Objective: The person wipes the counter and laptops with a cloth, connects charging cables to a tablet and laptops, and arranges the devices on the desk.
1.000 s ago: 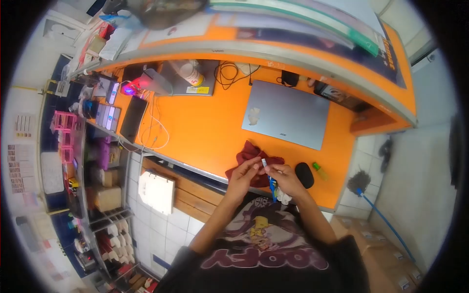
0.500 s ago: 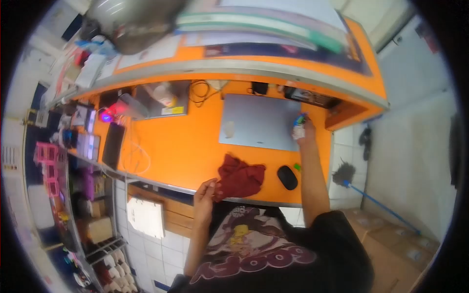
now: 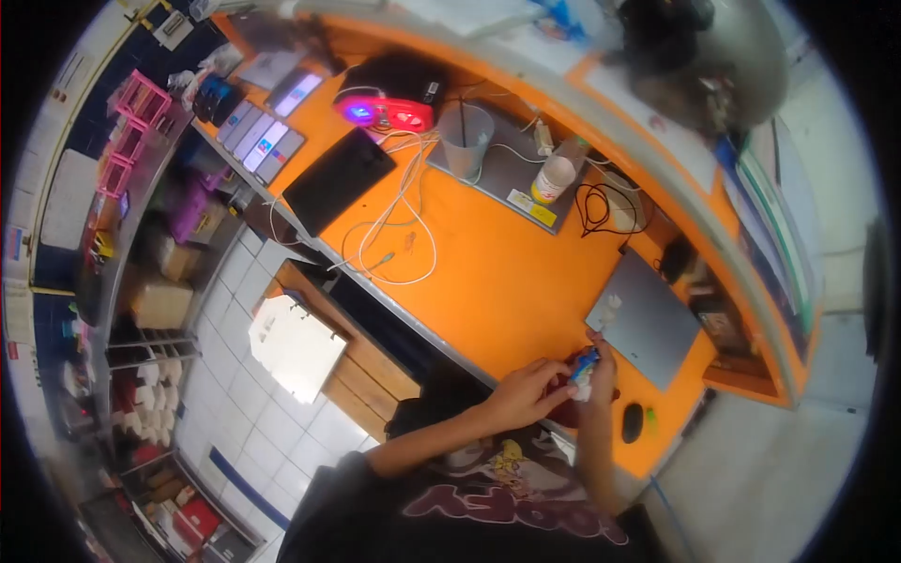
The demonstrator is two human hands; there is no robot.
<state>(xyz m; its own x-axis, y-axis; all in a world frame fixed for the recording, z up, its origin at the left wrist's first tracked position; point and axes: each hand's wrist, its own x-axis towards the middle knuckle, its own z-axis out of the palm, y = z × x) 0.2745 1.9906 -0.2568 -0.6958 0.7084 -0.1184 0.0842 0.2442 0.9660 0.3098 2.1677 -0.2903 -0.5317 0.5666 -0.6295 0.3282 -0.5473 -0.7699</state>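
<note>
A small blue and white packet [image 3: 584,370] is held up over the front edge of the orange desk [image 3: 469,281]. My right hand [image 3: 603,366] is closed on it. My left hand [image 3: 530,392] reaches in from the left with its fingers pinched at the packet's side; what they hold, if anything, is too small to name. Below and behind the hands lies a dark red cloth [image 3: 565,413], mostly hidden. The grey laptop [image 3: 646,324] rests closed just beyond my right hand. A black mouse [image 3: 633,423] sits to the right, beside a small green item [image 3: 651,414].
White cables [image 3: 413,235] lie near a black tablet-like slab [image 3: 338,180] at the left. Behind are a translucent cup [image 3: 465,141], a bottle [image 3: 554,178] and a lit red device [image 3: 394,113]. A shelf edge [image 3: 657,159] overhangs the back.
The view has swung left. My right hand has come back from the laptop's far right side with the packet, and my left hand has left the cloth's edge to meet it.
</note>
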